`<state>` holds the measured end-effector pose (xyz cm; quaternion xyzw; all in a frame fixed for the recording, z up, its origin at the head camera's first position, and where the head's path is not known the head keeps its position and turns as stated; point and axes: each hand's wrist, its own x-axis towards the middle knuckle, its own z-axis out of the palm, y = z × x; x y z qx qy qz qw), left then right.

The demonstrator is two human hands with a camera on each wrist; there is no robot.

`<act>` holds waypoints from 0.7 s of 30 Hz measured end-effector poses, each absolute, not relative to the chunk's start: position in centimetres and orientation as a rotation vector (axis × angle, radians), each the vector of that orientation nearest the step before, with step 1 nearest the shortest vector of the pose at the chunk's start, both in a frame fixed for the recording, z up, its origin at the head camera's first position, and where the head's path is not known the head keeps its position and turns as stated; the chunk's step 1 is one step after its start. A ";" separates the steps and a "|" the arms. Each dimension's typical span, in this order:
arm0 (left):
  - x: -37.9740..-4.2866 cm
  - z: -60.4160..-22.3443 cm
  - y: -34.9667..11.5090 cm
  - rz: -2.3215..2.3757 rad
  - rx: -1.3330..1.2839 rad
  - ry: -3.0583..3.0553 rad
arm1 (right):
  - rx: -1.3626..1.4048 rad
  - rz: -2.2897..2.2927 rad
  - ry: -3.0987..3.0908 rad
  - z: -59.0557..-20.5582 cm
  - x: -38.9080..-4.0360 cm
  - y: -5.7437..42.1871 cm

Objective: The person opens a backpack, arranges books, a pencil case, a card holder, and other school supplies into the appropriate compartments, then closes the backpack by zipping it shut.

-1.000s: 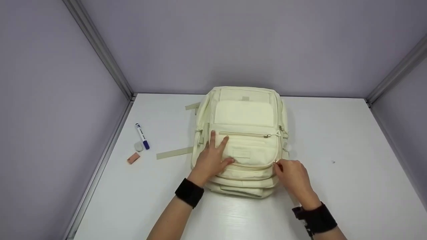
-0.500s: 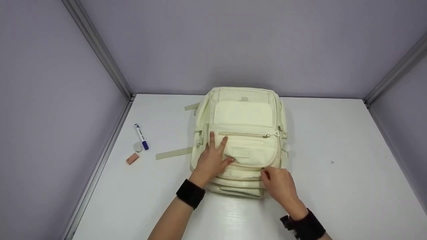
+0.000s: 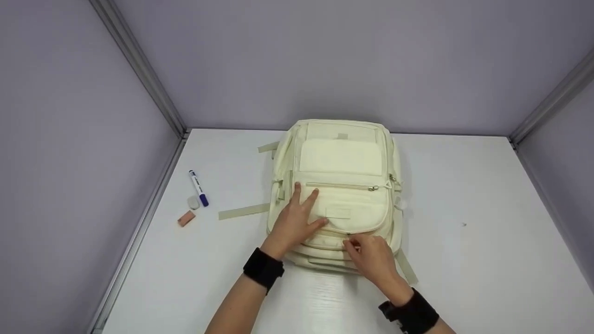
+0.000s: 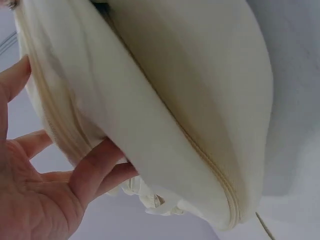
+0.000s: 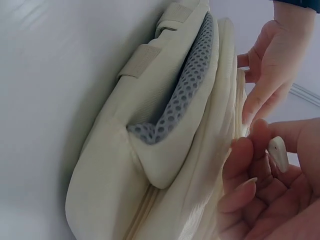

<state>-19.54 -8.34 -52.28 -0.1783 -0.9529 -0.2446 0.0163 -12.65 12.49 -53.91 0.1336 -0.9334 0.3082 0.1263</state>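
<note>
A cream backpack lies front side up on the white table. With fingers spread, my left hand presses the left side of its front pocket; in the left wrist view the fingers lie against the fabric beside a zipper. My right hand pinches the zipper pull at the lower curve of the front pocket. A small pale pull end pokes out between the fingers in the right wrist view. Most of the zipper slider is hidden by the fingertips.
Left of the backpack lie a white marker with a blue cap, a grey-white rounded piece and a small pinkish block. Straps stick out sideways. A tiny scrap is on the right. Walls enclose the table's back and sides.
My right hand has slid the zipper pull leftward along the pocket's lower curve, from its right corner toward the middle. My left hand stays in place. A strap at lower right has come into sight.
</note>
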 end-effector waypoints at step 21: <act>-15.6 -51.7 -4.2 -1.459 -0.636 -2.781 | 0.562 0.792 -2.701 -53.1 -11.4 12.6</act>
